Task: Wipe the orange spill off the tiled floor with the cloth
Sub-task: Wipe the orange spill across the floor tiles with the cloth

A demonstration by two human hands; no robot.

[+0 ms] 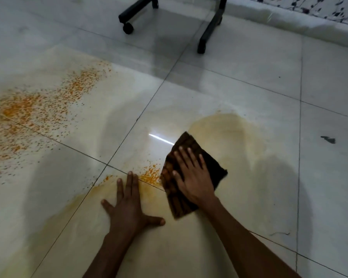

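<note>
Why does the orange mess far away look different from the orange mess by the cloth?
The big speckled orange spill spreads wide over the tiles at the far left; the small orange patch is a tight cluster beside the dark brown cloth. The big spill has no hand near it, while the small patch lies between the left hand and the right hand pressing the cloth. Both are orange droplets on the pale tiled floor.

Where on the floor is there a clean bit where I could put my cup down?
The clean patch is the pale tiles on the right, between the yellow smear and the wall, apart from one dark scrap. Avoid the left: orange speckles cover it. Near the middle the left hand, right hand and cloth are crowded together.
</note>
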